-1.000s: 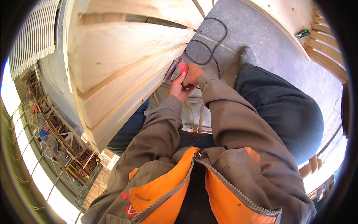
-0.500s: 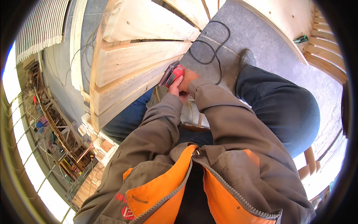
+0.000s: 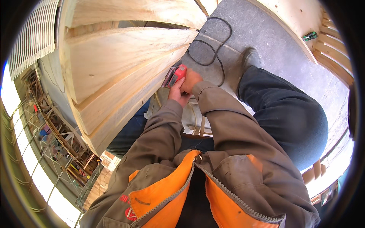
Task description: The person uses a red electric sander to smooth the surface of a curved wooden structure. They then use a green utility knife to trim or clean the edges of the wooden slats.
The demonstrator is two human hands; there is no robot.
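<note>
Both my hands are on a red and black power sander [image 3: 178, 73]. Its dark sanding side is against the near end edge of a slatted pale wooden piece [image 3: 121, 64]. My left hand [image 3: 178, 93] is closed on the sander's lower part, thumb up along its body. Around its right side wraps my right hand [image 3: 191, 80], its fingers partly hidden. The wooden piece, made of several wide boards, stands to the left and reaches over my left leg.
A black cord [image 3: 216, 50] loops over the grey floor [image 3: 237, 32]. On the right, a green and black hand tool [image 3: 310, 36] lies on another wooden piece [image 3: 292, 17]. Slatted wood [image 3: 34, 36] stands at far left, above stacked wooden frames and clutter [image 3: 57, 125].
The slatted wooden piece has shifted and tilted, its left end now larger and lower in view. My hands and the sander stay nearly in place.
</note>
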